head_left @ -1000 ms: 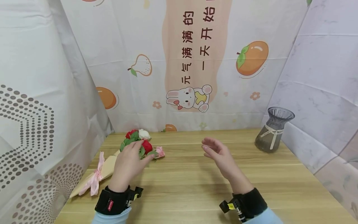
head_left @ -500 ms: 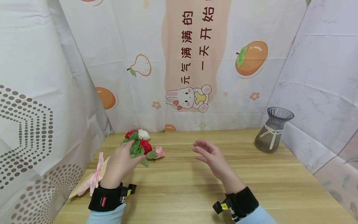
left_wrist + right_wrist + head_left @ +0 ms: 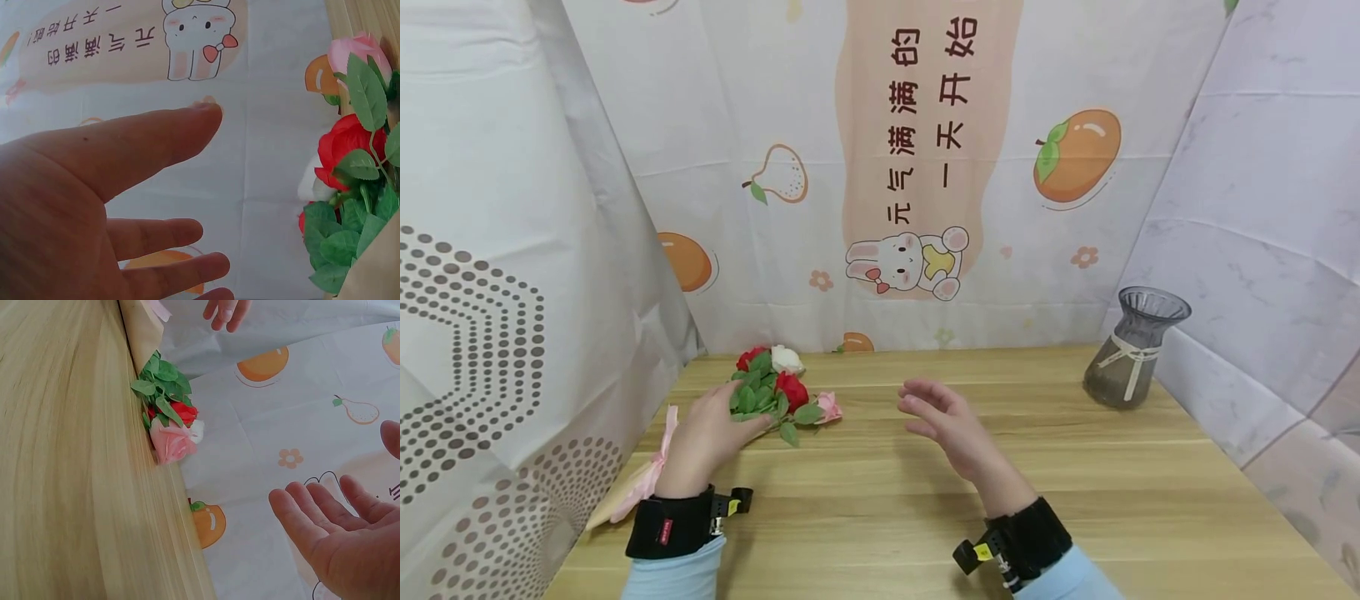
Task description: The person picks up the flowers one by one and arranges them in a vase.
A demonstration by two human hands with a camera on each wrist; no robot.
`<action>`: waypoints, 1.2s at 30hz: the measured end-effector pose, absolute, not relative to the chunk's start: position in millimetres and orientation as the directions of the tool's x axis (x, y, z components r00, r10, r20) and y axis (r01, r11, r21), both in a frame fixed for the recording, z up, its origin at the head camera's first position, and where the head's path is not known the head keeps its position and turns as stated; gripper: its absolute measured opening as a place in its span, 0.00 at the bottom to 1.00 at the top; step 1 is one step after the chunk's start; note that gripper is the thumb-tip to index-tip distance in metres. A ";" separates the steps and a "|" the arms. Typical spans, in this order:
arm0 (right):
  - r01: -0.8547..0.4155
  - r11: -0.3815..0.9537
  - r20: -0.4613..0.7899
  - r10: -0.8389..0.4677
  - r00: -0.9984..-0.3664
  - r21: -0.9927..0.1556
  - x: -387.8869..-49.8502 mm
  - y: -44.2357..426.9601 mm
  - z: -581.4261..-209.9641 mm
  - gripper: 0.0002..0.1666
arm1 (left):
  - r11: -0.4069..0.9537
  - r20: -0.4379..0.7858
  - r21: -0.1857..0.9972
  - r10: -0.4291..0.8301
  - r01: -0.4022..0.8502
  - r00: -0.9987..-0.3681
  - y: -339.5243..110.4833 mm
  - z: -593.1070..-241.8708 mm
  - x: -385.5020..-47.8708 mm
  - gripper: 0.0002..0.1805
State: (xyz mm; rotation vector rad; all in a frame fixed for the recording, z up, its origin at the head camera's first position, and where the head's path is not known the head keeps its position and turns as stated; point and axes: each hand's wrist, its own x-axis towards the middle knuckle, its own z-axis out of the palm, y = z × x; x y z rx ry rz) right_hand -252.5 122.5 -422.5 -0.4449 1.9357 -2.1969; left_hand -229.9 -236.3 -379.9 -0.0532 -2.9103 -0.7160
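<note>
A pale wood-grain tabletop [image 3: 850, 525] fills the lower part of the head view, its lengthwise grain running from side to side and its back edge meeting a white cloth [image 3: 707, 100] that hangs across the upper frame. That cloth is printed with orange fruit, small flowers and a peach panel, where dark lettering runs in two columns above a cartoon rabbit [image 3: 902, 262] lying on its side. At the left edge a whitish curtain [image 3: 482, 175] with grey-brown dots hangs in loose folds, and along the right edge a pale marbled sheet [image 3: 1262, 208] slants down beside the table. The bouquet [image 3: 765, 393] lies on the wood left of centre, with red, white and pink roses, green leaves and tan wrapping paper tied with a pink ribbon [image 3: 667, 427]. Over its wrapped part hovers the left hand [image 3: 711, 433], released, thumb and fingers spread; the wrist views show it apart from the flowers. Near the centre, the right hand [image 3: 951, 425] is held above the tabletop, relaxed and holding nothing, its fingers loosely extended. A grey glass vase [image 3: 1123, 375] with a cream tie [image 3: 1130, 358] stands on the wood at the right, well apart from both hands.
</note>
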 end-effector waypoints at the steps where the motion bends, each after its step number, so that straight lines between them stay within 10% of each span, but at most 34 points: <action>1: -0.061 -0.133 0.103 -0.331 -0.938 -0.989 -252.7 120.6 -422.7 0.34 | 0.885 0.143 0.462 -0.004 0.063 -0.990 -237.8 -380.5 -230.4 0.49; 36: 0.018 -0.165 0.059 -0.446 -0.893 -0.986 -248.0 47.6 -433.2 0.34 | 0.828 -0.066 0.553 -0.072 -0.097 -0.995 -294.6 -409.8 -243.9 0.53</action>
